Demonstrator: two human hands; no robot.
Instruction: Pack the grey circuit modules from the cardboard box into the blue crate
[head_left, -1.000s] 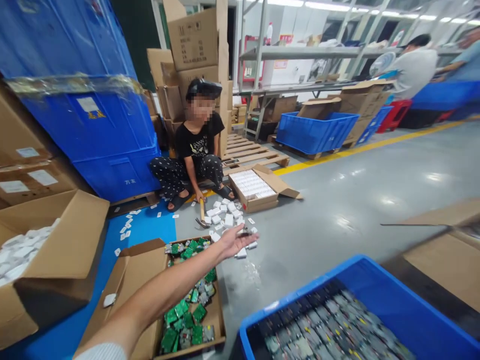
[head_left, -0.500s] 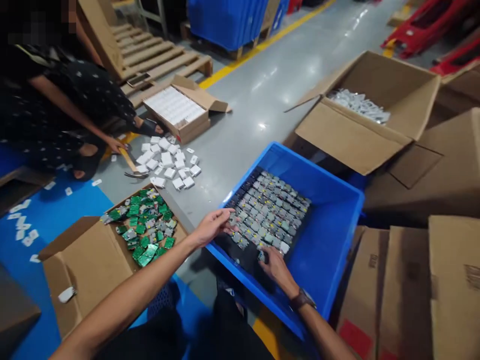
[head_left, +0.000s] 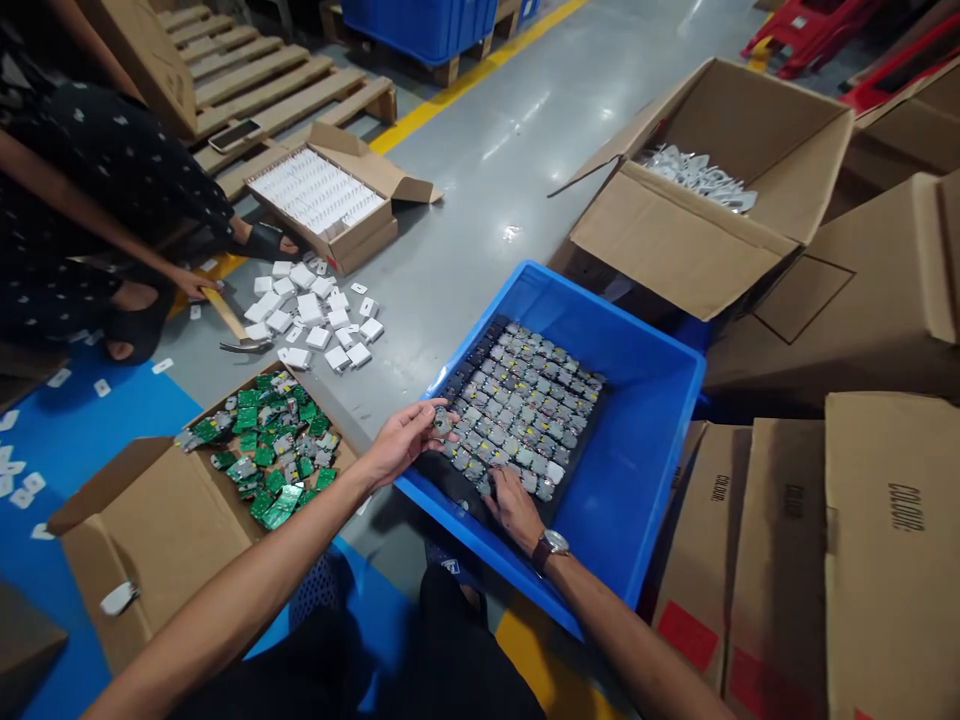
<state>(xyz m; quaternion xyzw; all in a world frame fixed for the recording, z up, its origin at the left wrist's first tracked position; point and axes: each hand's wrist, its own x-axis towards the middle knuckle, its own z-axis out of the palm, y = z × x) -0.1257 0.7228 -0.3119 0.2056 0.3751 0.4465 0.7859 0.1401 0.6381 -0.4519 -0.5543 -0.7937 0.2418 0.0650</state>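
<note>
A blue plastic bin [head_left: 645, 460] stands before me, and small grey circuit boards [head_left: 517, 395] lie in close rows on black sheeting inside it. Over the bin's left rim, my left hand [head_left: 405, 440] pinches one small circuit board [head_left: 442, 421] between thumb and fingers. My right hand [head_left: 517, 508] reaches down to the near end of the rows. Its fingers are closed on a small circuit board there, mostly hidden by the fingers. Dark sheeting [head_left: 442, 480] shows along the near left side of the rows.
Left of the bin, an open carton [head_left: 180, 540] holds green and grey boards. Beyond it lie white cases [head_left: 311, 310], near a co-worker's hand [head_left: 191, 283] on a hammer [head_left: 229, 318]. Cartons [head_left: 780, 540] crowd the right side; an open box [head_left: 690, 240] holds white parts.
My right hand has moved left along the near edge of the rows. My left hand still holds a board, now seen more plainly. The whole view has shifted slightly.
</note>
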